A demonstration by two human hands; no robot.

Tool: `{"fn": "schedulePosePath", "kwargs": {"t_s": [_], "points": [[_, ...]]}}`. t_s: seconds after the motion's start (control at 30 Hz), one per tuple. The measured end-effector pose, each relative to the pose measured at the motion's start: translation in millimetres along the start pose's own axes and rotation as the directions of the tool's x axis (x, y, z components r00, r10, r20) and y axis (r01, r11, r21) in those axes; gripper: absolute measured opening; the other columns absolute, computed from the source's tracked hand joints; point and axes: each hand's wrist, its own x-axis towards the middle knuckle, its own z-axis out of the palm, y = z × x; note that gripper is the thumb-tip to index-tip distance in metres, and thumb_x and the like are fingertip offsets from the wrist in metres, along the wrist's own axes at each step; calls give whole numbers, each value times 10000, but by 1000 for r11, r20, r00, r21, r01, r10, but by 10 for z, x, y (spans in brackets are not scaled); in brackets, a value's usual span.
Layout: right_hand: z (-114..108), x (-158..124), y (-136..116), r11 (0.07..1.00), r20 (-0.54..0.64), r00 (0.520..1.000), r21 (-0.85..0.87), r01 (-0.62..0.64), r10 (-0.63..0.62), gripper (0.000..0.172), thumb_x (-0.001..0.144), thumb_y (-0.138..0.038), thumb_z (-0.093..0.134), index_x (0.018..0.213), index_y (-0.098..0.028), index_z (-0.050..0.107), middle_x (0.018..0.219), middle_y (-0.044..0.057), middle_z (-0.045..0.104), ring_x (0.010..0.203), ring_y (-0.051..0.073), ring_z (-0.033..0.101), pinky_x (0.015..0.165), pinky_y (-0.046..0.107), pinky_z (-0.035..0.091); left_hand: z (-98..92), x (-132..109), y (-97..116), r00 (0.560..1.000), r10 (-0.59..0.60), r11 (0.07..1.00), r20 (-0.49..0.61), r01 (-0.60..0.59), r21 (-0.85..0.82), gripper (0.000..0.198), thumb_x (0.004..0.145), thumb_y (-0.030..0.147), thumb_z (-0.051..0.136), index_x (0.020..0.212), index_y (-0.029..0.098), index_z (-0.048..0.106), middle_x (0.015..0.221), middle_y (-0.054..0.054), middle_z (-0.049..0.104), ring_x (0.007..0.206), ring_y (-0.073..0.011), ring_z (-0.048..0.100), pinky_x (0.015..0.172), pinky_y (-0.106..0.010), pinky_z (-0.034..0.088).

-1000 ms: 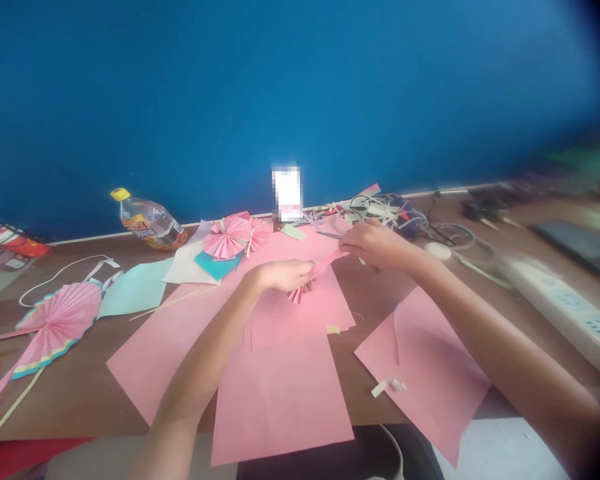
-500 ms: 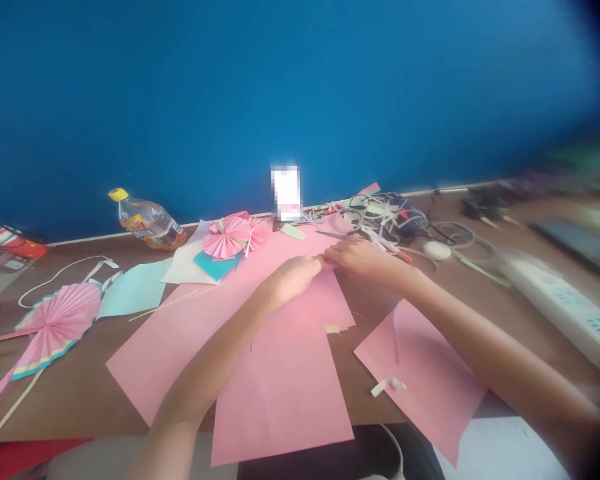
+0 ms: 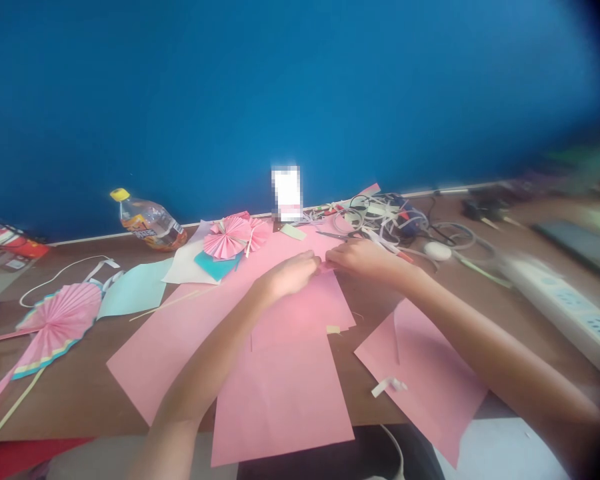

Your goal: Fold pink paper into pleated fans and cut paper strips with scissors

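Note:
My left hand [image 3: 296, 272] and my right hand [image 3: 351, 258] meet fingertip to fingertip over the far part of the pink paper sheets [image 3: 285, 400]. Both are closed, pinching a small piece of pink paper [image 3: 325, 267] that is mostly hidden by the fingers. Just beyond my right hand lie dark scissors [image 3: 333, 235], partly covered. Past my left hand, a pink pleated paper rosette [image 3: 227, 237] rests on a teal paper square [image 3: 217, 268].
A pink pleated fan [image 3: 60, 320] lies at the left, near a tilted drink bottle [image 3: 153, 223]. Tangled cables and paper strips [image 3: 380, 213] sit at the back. Another pink sheet [image 3: 425, 380] and a power strip [image 3: 565, 300] are on the right. A blue wall [image 3: 280, 87] closes off the back.
My left hand has shifted slightly and its fingers have come a little apart from my right hand's. The papers on the table have stayed put.

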Motion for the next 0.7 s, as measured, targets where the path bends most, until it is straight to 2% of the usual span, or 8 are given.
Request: {"fn": "schedulePosePath", "kwargs": {"t_s": [0.1,0.27,0.37,0.53,0.7], "points": [[-29,-8,19,1000,-1,1000,-14,-6,6,190,984,-233,448,840,-179,560,695,35,633,617,161,510,610,301,187,-9,-16,-9,997,18,995,-79,-10,102,259,987,224,331,961,159,580,1013,-110,612,954,-227,608,722,-294,448],[-95,-30,72,998,-19,998,-38,56,-57,146,904,-85,469,834,-180,555,740,38,622,702,178,513,668,301,225,-60,-8,21,998,-57,992,-12,58,115,264,971,234,358,930,175,612,858,-89,652,717,-202,616,621,-295,401],[-85,-21,28,997,-32,998,-58,44,-46,142,880,-74,480,828,-178,562,760,49,620,750,193,518,688,315,228,-71,6,74,996,-92,993,9,91,70,290,967,244,356,865,179,620,800,-86,654,643,-198,597,583,-295,367],[-48,29,-112,998,-82,997,-68,-18,13,140,856,-67,485,849,-172,576,805,68,631,789,209,519,699,328,229,-54,26,100,986,-157,984,-58,151,-99,457,1004,425,277,806,185,611,793,-82,669,679,-197,611,606,-286,363],[-51,4,-18,1000,-25,1000,14,13,-12,201,836,-23,467,823,-189,578,743,45,632,754,195,524,700,315,234,-105,-3,71,989,-146,983,22,147,-108,397,983,412,324,818,191,610,817,-76,673,678,-191,604,584,-281,342]]}}
